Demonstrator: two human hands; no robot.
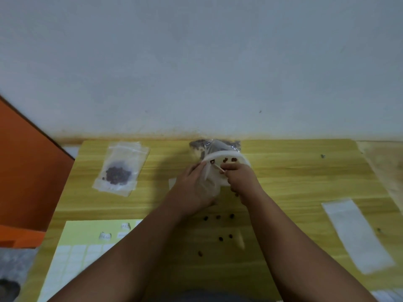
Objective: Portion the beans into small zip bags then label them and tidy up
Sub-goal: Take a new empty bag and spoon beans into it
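Label sheet [72, 253] at near-left corner of table [294, 182], loose beans [218, 217] beyond, my left hand [192, 186] gripping small bag [212, 182], my right hand [239, 177] pinching stick [218, 168] at dish [226, 154]

A: What do we have on the table [305, 177]?
B: We see both hands at the white bowl [226, 153]. Left hand [192, 186] holds a clear bag [212, 182] at the rim, right hand [239, 177] pinches a thin stick [219, 168].
A: Spills?
B: Loose beans [218, 217] near us. Filled zip bag [118, 171] far left.

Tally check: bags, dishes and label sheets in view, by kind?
filled zip bag: 1
held zip bag: 1
bulk bean bag: 1
white dish: 1
label sheet: 1
Total: 5
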